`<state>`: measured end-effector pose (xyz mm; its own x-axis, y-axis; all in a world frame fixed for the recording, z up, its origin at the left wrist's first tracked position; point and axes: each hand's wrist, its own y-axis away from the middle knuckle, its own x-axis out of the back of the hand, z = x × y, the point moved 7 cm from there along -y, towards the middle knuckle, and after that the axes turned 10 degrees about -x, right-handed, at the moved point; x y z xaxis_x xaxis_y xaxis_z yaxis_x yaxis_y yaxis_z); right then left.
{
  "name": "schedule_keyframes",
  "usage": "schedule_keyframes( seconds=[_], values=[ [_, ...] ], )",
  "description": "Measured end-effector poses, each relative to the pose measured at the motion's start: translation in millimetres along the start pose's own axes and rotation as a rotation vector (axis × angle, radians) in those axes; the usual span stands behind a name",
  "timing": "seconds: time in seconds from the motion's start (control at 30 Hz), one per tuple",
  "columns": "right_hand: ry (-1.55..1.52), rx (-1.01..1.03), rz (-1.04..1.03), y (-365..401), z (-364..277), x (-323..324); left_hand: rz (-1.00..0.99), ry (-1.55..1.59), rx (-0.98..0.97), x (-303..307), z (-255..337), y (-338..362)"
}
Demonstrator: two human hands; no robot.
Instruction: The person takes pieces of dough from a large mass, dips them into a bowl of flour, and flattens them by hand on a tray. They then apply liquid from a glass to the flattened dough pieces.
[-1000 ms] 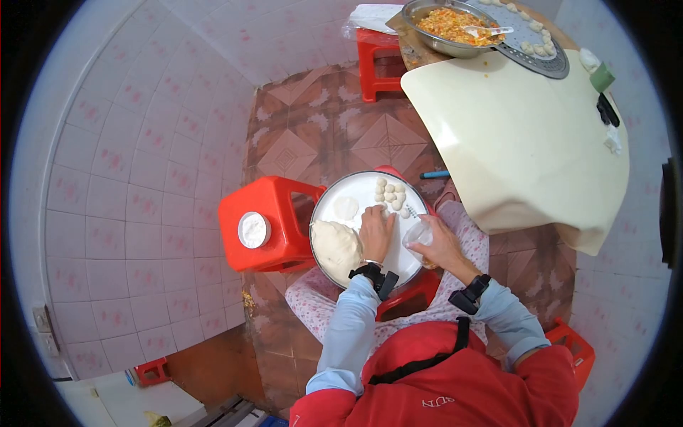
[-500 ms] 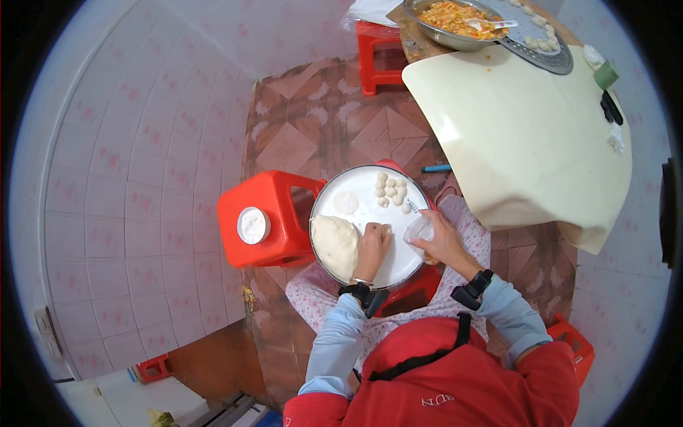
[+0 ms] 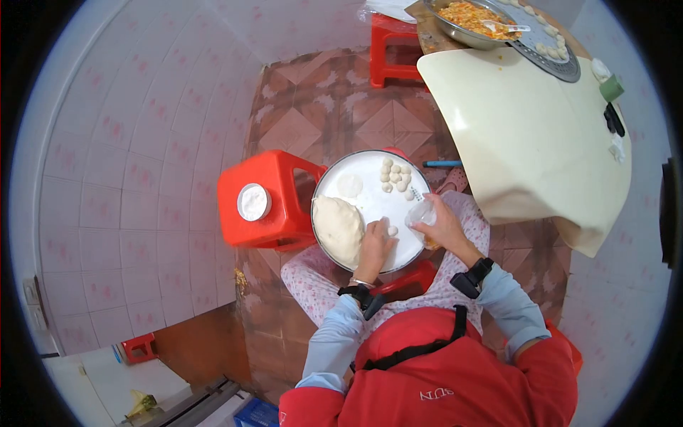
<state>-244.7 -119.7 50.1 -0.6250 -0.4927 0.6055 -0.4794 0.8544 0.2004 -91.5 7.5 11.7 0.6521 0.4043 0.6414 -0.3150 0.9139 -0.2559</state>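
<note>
A round white tray with a dark rim (image 3: 409,249) rests across my lap. My left hand (image 3: 377,245) is low over it, fingers apart, beside the large lump of dough (image 3: 338,229). A small dough ball (image 3: 392,230) lies on the tray just right of its fingertips. My right hand (image 3: 442,226) is closed around a clear cup (image 3: 421,213) at the tray's right side. Several more small dough balls (image 3: 395,176) are grouped at the far right of the tray. A thin flattened dough round (image 3: 349,186) lies at the far left.
On the left, a red stool (image 3: 281,181) carries a white bowl of flour (image 3: 254,203). A table with a cream cover (image 3: 526,135) stands at the right, with a metal bowl of chopped filling (image 3: 473,21) and a grey tray of dumplings (image 3: 544,60) behind. Another red stool (image 3: 390,50) stands beyond.
My left hand has loosened from its curled pose, and a small dough ball now shows by its fingers. The right hand still grips the cup. The view has shifted slightly.
</note>
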Motion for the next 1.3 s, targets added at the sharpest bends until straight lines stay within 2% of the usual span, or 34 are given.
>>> schedule_keyframes(
  seconds=[0.1, 0.13, 0.2, 0.23, 0.3, 0.4, 0.53, 0.63, 0.87, 1.07, 1.13, 1.17, 1.23, 1.27, 1.3],
  values=[
    [-0.050, 0.026, 0.022, -5.9, -20.3, 7.3, -0.036, 0.106, 0.082, 11.7, -14.1, 14.7],
    [0.034, 0.066, -0.013, -6.4, -34.2, 4.9, -0.034, 0.106, 0.084, 14.3, -16.7, 21.0],
    [0.118, 0.112, -0.045, -6.1, -50.3, -7.3, 0.078, 0.320, 0.294, 25.4, -28.3, 34.1],
    [0.162, 0.241, -0.060, -1.3, -61.1, -18.9, 0.081, 0.320, 0.294, 32.6, -24.1, 35.9],
    [0.234, 0.486, -0.046, 9.3, -77.5, -37.1, 0.216, 0.408, 0.433, 49.4, -22.9, 43.6],
    [0.366, 0.534, -0.152, 12.2, -79.1, -63.0, 0.257, 0.402, 0.338, 54.2, -21.6, 40.5],
    [0.501, 0.650, -0.119, 19.7, -77.7, -81.9, 0.211, 0.470, 0.311, 38.4, -18.5, 32.6],
    [0.532, 0.647, -0.096, 21.9, -74.5, -85.3, 0.041, 0.375, 0.267, 22.6, -20.9, 30.5],
    [0.546, 0.603, -0.170, 8.2, -78.7, -87.5, 0.010, 0.426, 0.378, 24.6, -26.3, 20.3],
    [0.483, 0.503, -0.282, -18.4, -71.7, -90.9, -0.077, 0.293, 0.397, 26.5, -29.1, -2.2],
    [0.457, 0.421, -0.400, -24.7, -69.5, -92.7, -0.135, 0.195, 0.382, 28.4, -30.1, -4.3],
    [0.460, 0.428, -0.392, -26.5, -68.4, -88.6, -0.129, 0.193, 0.373, 28.2, -31.7, -1.8],
    [0.207, 0.364, -0.328, -34.1, -59.8, -67.3, 0.063, 0.501, 0.534, 28.4, -44.2, 12.3],
    [0.207, 0.365, -0.330, -37.5, -53.2, -60.3, 0.063, 0.501, 0.535, 29.0, -48.9, 16.7],
    [0.079, 0.197, -0.335, -43.2, -46.9, -46.8, 0.077, 0.527, 0.558, 36.7, -50.3, 22.9]
  ],
)
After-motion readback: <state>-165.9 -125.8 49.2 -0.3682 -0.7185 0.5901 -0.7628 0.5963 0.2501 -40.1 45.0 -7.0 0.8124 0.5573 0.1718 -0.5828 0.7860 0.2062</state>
